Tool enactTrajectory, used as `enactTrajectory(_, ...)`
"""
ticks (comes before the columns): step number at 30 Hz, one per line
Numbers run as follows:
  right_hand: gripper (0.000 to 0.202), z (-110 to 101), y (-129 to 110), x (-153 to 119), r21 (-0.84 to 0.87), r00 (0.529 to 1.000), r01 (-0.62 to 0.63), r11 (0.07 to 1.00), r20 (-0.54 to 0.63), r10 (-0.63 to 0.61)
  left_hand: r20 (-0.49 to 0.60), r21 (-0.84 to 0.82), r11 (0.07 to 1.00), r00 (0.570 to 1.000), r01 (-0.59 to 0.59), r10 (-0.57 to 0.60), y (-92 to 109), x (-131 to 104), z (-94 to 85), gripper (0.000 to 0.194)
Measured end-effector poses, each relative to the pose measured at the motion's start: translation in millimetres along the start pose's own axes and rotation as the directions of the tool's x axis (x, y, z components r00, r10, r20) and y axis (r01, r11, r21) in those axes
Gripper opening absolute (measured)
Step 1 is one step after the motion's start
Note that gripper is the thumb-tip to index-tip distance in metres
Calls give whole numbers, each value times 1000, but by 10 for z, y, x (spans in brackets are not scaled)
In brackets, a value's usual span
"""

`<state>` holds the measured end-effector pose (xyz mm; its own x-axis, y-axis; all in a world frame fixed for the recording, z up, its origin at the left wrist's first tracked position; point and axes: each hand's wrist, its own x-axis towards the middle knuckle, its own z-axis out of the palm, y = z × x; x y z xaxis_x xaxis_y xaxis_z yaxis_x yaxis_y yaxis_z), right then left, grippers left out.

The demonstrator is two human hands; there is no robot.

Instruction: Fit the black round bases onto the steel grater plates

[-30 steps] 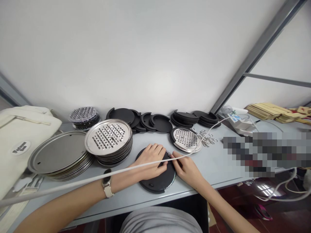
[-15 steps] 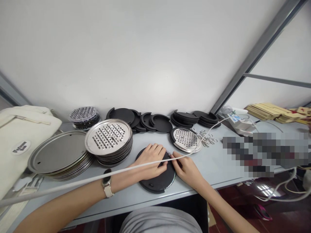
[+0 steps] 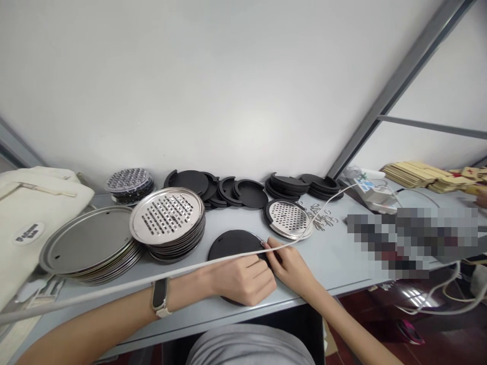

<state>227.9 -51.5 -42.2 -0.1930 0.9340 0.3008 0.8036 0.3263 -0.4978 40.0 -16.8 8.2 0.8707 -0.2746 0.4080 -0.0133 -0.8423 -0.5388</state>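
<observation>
A round black disc lies on the table before me, with a thin shiny rim on its right side. My left hand is closed over the disc's front right part, knuckles outward; its fingertips are hidden. At the right rim, my right hand pinches a small shiny metal piece against the disc. Behind them is a perforated metal grater plate in a black ring holder. A loose pile of wire hooks lies to its right.
Stacks of metal grater plates and plain metal plates stand at left, beside a cream bag. Black ring holders line the wall. A white cable crosses in front of my hands. A power strip sits at right.
My left hand has slid from the disc's top toward its front right edge and curled its fingers, baring the disc's back part. My right hand stays at the right rim.
</observation>
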Motion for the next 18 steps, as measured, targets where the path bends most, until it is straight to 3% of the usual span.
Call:
enactTrajectory(2,23,1,-4,-3,-13,1000,16,1000,7,-16,-54,-25,999,998,-27,26,10,-9,14,21)
enactTrajectory(8,23,0,-9,-3,-37,1000,18,999,6,-18,31,4,999,999,37,-37,-2,-79,73,28)
enactTrajectory(11,23,-5,-11,2,-38,1000,21,999,2,-21,72,24,1000,997,20,-22,-34,-73,-4,25)
enactTrajectory(13,24,-10,-17,5,-36,1000,20,999,1,-20,40,6,1000,999,-2,1,-39,-44,-85,23)
enactTrajectory(16,25,-18,-30,9,-47,1000,13,999,2,-13,-18,-116,993,1000,18,-20,-3,15,-185,23)
enactTrajectory(18,26,-21,-37,11,-54,1000,10,998,3,-10,38,-316,932,984,178,-175,21,53,-222,28)
